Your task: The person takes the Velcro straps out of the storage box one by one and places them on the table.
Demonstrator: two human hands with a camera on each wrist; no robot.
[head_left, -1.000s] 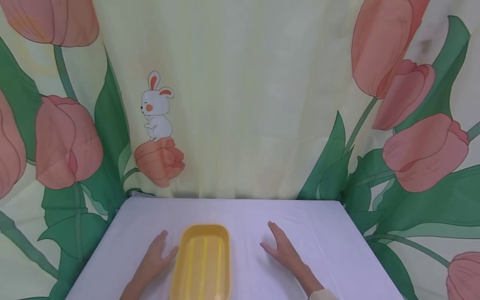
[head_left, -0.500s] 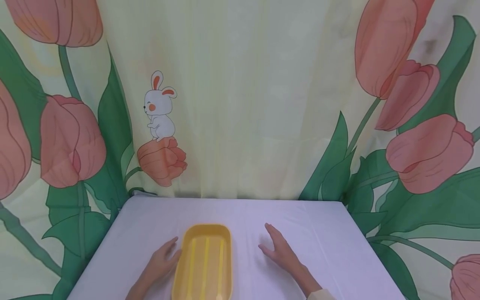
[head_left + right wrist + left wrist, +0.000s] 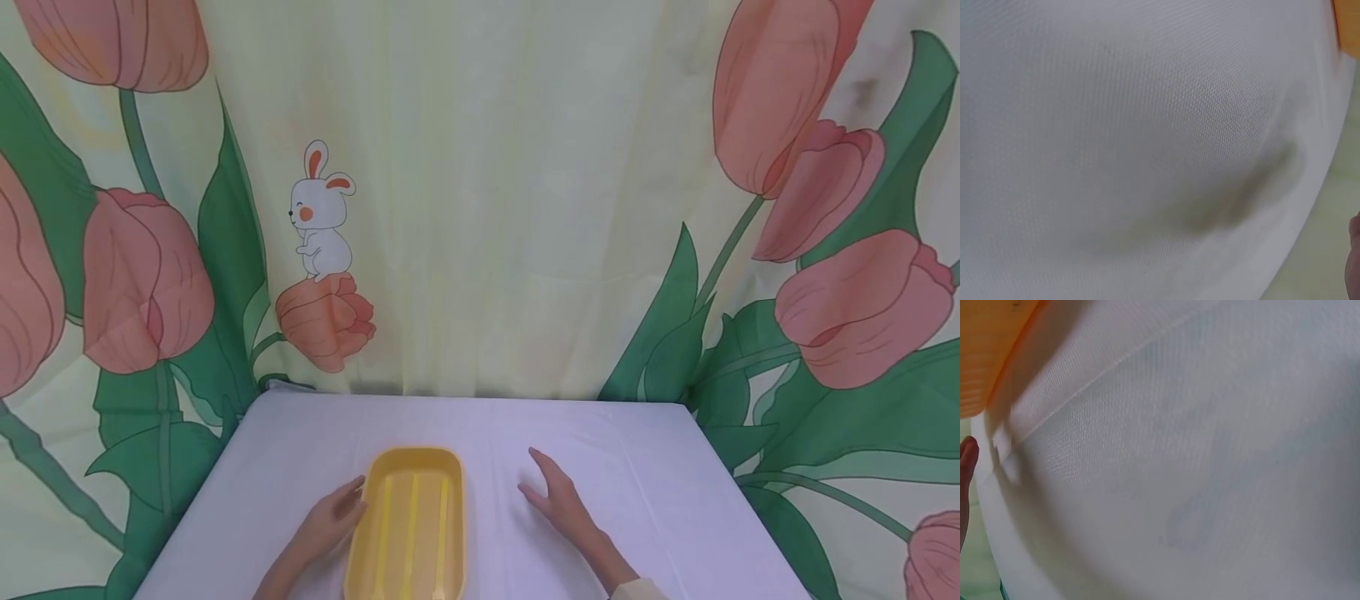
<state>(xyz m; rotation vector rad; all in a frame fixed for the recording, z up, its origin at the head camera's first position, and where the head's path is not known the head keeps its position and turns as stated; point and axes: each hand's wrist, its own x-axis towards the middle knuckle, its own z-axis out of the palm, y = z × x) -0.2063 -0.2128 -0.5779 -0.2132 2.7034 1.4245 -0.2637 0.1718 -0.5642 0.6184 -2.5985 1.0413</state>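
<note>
A yellow tray (image 3: 456, 542), rectangular with rounded corners and lighter stripes along its floor, lies on the white-covered table. At its left side is my left hand (image 3: 324, 523), with fingers and thumb right at the rim and not wrapped round it. The left wrist view catches the tray's orange-looking side (image 3: 988, 350) in the upper left corner and a fingertip (image 3: 966, 459) below it. My right hand (image 3: 564, 504) is over the cloth to the right of the tray, thumb and fingers spread, holding nothing. A bit of that hand (image 3: 1354, 262) shows at the right wrist view's edge.
White cloth (image 3: 645, 483) covers the table, whose far edge meets a pale curtain (image 3: 480, 208) printed with tulips and a rabbit. The tray's near end runs out of the head view at the bottom.
My left hand has moved right and in toward the tray, its fingers now at the left rim. The right hand stays nearly in place; the whole view has shifted slightly.
</note>
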